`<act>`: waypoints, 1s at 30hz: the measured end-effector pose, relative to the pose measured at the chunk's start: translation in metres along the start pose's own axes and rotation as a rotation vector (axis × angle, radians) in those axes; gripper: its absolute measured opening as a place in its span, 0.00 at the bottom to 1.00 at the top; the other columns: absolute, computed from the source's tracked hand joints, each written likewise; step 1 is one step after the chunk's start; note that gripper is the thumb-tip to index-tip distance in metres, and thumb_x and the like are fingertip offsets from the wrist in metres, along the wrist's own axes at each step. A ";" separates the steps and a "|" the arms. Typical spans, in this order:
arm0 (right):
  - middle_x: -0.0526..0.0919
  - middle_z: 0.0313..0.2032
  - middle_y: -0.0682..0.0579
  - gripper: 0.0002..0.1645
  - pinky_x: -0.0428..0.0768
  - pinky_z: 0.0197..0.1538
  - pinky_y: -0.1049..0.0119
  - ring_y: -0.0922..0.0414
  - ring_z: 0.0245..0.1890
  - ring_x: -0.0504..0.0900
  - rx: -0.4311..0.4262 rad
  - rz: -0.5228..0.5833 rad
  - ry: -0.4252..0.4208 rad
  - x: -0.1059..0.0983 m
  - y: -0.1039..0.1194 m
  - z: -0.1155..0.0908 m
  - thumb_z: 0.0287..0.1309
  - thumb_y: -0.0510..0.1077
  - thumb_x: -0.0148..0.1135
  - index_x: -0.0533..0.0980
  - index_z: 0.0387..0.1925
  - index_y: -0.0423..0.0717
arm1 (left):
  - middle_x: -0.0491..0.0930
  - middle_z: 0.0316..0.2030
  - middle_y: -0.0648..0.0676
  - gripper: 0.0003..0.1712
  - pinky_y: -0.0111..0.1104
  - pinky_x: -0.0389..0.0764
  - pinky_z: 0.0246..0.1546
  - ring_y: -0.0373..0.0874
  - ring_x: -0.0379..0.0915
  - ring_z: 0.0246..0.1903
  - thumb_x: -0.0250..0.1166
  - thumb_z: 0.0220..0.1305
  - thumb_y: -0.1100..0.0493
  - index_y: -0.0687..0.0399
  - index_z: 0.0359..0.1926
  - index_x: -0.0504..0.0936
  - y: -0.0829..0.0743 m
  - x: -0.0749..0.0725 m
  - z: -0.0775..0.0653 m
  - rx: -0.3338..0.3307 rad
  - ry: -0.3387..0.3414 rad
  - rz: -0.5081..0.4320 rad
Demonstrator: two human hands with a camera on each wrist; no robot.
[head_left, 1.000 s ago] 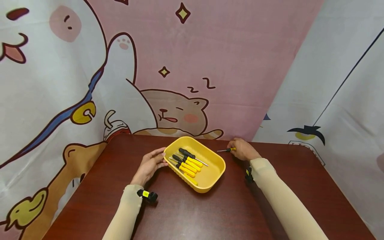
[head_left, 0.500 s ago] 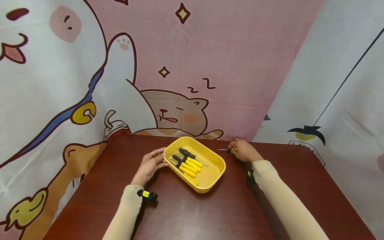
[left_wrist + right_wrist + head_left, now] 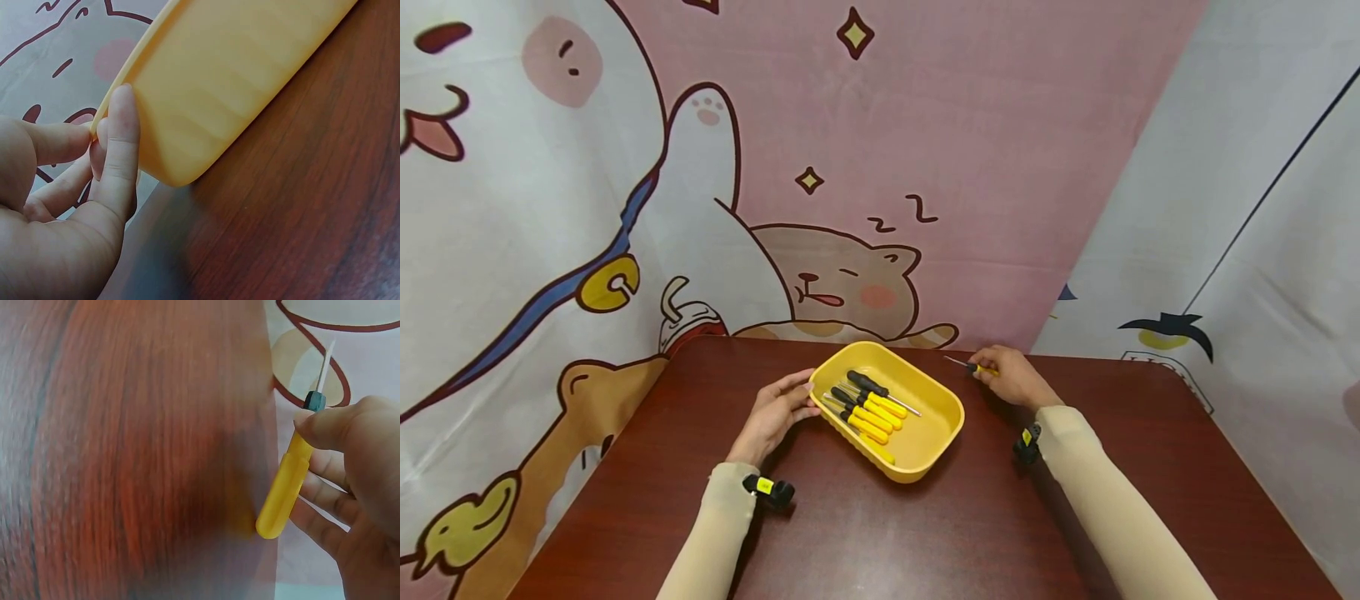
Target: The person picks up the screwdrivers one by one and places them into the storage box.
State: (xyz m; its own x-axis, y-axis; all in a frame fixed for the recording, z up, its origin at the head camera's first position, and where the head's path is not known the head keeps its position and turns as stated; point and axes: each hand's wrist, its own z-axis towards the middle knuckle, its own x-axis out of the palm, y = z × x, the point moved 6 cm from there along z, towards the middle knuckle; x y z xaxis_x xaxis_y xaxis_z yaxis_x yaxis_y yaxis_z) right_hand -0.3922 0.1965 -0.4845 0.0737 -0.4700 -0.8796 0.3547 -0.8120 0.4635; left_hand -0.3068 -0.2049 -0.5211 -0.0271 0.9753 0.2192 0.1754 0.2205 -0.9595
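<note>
My left hand (image 3: 771,419) pinches the rim of a yellow plastic tray (image 3: 937,422) at its left corner; the left wrist view shows thumb and fingers on either side of the tray's edge (image 3: 187,106). Inside the tray lie several screwdrivers (image 3: 872,410), most with yellow and black handles and one with an all-black handle (image 3: 867,382). To the right of the tray, my right hand (image 3: 1011,375) pinches a small screwdriver (image 3: 286,487) by its yellow handle, near a dark collar. Its thin metal shaft points up and left in the head view, above the table.
The dark red-brown wooden table (image 3: 880,542) reaches back to a hanging cartoon-printed cloth (image 3: 985,167). Both wrists carry small black cameras (image 3: 771,490). The table's far edge runs just behind the right hand.
In my right hand the screwdriver has turned, its tip swinging upward and away from me. That hand has shifted slightly right. The left hand and tray stay still.
</note>
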 end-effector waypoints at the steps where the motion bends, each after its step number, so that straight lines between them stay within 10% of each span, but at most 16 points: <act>1: 0.84 0.42 0.48 0.11 0.85 0.52 0.50 0.51 0.42 0.80 -0.003 0.010 -0.007 -0.001 0.001 0.000 0.67 0.41 0.66 0.83 0.49 0.48 | 0.76 0.55 0.67 0.23 0.33 0.90 0.40 0.42 0.79 0.36 0.60 0.75 0.64 0.59 0.68 0.75 0.000 0.000 0.000 -0.001 0.000 0.001; 30: 0.86 0.48 0.44 0.16 0.90 0.46 0.58 0.47 0.46 0.84 0.122 0.215 -0.070 -0.012 0.010 -0.007 0.69 0.48 0.66 0.81 0.55 0.48 | 0.77 0.53 0.67 0.23 0.34 0.90 0.38 0.43 0.80 0.35 0.60 0.75 0.65 0.60 0.68 0.75 0.001 0.000 0.002 0.009 0.003 -0.006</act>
State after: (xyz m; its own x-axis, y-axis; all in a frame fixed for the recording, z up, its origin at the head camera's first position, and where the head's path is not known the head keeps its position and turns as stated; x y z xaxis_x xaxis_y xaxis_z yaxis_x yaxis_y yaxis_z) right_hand -0.3830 0.1959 -0.4703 0.0689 -0.6557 -0.7518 0.2224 -0.7246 0.6523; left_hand -0.3082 -0.2047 -0.5223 -0.0255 0.9740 0.2252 0.1665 0.2263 -0.9597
